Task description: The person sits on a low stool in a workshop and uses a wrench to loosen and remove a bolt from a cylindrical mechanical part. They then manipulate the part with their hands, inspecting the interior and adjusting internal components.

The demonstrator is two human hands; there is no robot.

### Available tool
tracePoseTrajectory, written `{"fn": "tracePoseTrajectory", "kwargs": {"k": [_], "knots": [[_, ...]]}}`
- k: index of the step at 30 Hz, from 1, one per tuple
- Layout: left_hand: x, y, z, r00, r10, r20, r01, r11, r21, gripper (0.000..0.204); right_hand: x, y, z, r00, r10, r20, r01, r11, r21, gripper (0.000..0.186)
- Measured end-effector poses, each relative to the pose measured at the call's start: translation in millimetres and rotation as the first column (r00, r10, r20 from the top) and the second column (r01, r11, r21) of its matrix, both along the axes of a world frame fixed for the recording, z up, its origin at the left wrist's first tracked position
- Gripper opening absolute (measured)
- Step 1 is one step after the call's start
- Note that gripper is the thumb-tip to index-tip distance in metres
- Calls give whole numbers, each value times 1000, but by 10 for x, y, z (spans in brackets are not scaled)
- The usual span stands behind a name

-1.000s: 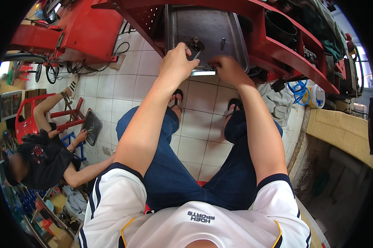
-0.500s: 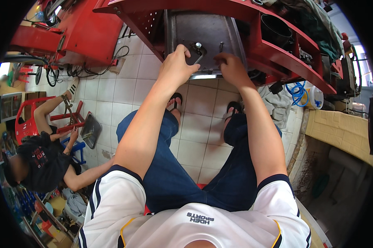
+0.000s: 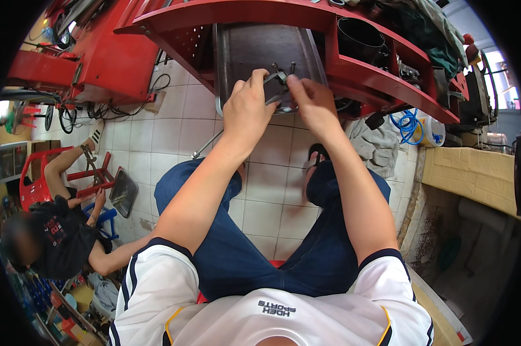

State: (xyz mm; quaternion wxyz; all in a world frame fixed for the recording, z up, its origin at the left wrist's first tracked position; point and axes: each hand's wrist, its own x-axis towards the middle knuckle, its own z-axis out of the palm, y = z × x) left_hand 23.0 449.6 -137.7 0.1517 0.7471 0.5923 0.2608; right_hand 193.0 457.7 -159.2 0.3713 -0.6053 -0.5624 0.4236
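Both hands close on one small metal clamp (image 3: 279,78) held against the dark steel plate (image 3: 254,49) inside the red machine frame (image 3: 352,72). The left hand (image 3: 250,109) wraps its fingers around the clamp's lower arm, while the right hand (image 3: 307,99) pinches the upper end between thumb and fingertips — a tight grip, with nothing else in either hand. What the clamp bites on is hidden behind the knuckles.

A slip looks like the main risk: the piece is small, held high at arm's reach, and if the pinch loosens it could drop onto the tiled floor (image 3: 272,190) between the sandalled feet (image 3: 318,154). Fingers could also get nipped against the plate edge.

A thin metal rod (image 3: 208,144) slants down just below the left wrist and may catch the forearm. To the right lie a grey rag (image 3: 375,144) and a blue hose coil (image 3: 407,124); well apart on the left, another person (image 3: 58,236) sits by a red stool (image 3: 32,184).
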Motion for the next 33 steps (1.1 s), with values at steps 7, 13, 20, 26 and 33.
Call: {"fn": "tracePoseTrajectory", "kwargs": {"k": [7, 13, 20, 26, 33], "knots": [[81, 6, -206, 991, 38, 130, -36, 999, -20, 62, -21, -104, 63, 975, -102, 198, 30, 941, 338, 31], [-86, 112, -228, 904, 88, 418, 217, 749, -626, 45, -17, -141, 51, 986, -14, 168, -40, 950, 309, 29], [-55, 79, -40, 771, -57, 634, 452, 750, -483, 42, 36, -157, 39, 973, -17, -229, 48, 991, 128, 34], [-16, -40, 8, 726, -52, 685, 406, 837, -366, 40, 16, -153, 105, 891, -72, -449, 46, 997, -68, 36], [-36, -49, 61, 807, -95, 582, 332, 889, -315, 37, 109, -94, 21, 900, 39, -435, -76, 995, -66, 34]]}}
